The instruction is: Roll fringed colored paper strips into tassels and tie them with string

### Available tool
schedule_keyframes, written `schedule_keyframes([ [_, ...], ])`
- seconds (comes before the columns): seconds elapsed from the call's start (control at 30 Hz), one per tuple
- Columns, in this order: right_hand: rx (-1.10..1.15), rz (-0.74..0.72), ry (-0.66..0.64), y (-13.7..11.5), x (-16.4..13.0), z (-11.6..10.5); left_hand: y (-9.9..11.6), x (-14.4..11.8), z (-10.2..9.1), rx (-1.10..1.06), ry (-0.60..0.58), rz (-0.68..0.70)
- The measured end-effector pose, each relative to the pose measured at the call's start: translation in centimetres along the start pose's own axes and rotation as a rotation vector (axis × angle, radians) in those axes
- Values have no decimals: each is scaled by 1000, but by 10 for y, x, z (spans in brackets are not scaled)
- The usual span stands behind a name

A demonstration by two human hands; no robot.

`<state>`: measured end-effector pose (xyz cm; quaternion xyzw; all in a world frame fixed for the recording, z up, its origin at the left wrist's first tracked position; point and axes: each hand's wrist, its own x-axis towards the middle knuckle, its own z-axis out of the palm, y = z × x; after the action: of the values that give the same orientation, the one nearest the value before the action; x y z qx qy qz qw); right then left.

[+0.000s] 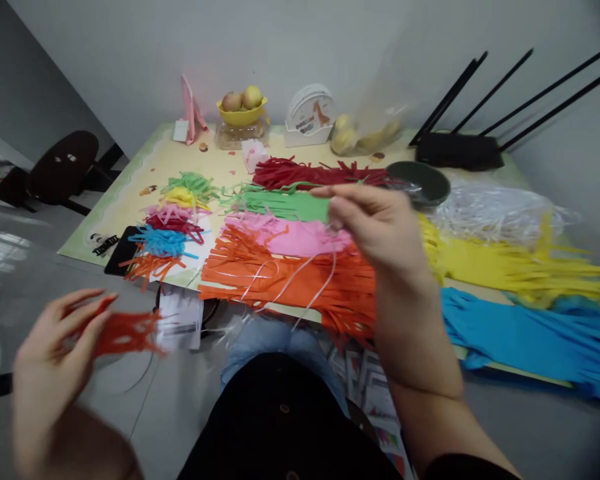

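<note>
My left hand, at the lower left off the table edge, is closed on an orange fringed paper tassel whose strips hang to the right. My right hand is pinched above the green fringed paper and pink fringed paper. A thin white string runs down from it across the orange fringed paper; its top end is hidden by the fingers. To the left lies a row of small tassels in several colours, among them a blue tassel.
Dark red fringed paper lies behind the green. Yellow and blue fringed paper are at right. A dark green bowl, a clear plastic bundle, a black router and a yellow fruit basket stand farther back.
</note>
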<state>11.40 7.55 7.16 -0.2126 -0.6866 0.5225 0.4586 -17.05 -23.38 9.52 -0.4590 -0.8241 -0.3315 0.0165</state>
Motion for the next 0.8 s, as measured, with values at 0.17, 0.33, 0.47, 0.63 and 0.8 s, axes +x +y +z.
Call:
schedule_keyframes([
  [0.17, 121, 135, -143, 5, -27, 53, 72, 79, 129, -881, -296, -56],
  [0.33, 123, 138, -28, 27, -19, 44, 119, 105, 203, -1217, -454, -33],
  [0.47, 114, 151, 23, 35, -9, 32, 130, 110, 217, -1304, -553, -67],
  [0.63, 151, 161, 26, 38, -3, 30, 133, 116, 226, -1332, -549, -96],
  [0.8, 182, 187, 0, 41, 4, 30, 127, 120, 230, -1261, -523, -70],
])
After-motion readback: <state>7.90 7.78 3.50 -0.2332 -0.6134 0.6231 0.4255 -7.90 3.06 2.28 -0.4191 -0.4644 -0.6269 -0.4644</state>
